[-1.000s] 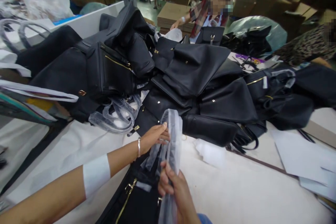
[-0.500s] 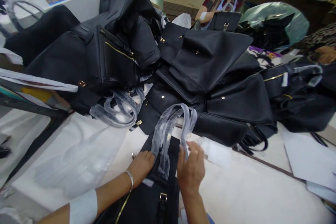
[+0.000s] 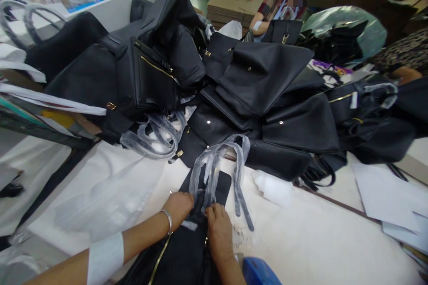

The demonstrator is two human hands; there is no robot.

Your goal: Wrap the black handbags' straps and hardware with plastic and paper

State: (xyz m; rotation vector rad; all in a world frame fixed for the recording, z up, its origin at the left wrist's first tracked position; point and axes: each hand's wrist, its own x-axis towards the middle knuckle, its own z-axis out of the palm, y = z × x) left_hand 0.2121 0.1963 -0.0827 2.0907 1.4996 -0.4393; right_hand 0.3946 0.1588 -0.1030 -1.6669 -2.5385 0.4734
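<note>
Some wrapped straps loop just beyond left hand and right hand, fingers curled at the bag; clasp unclear.

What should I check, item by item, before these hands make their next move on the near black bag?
1. Left hand at the base of the wrapped straps: ok.
2. Right hand there too, opposite the left: ok.
3. Clear plastic on the straps: ok, covering the visible lengths.
4. Straps all gathered together: not ok; two strap ends lie loose right of the near bag.
5. Firm grip: cannot tell; the hands hide the contact.
6. Gold zipper fully closed: cannot tell; it runs out of frame.
</note>
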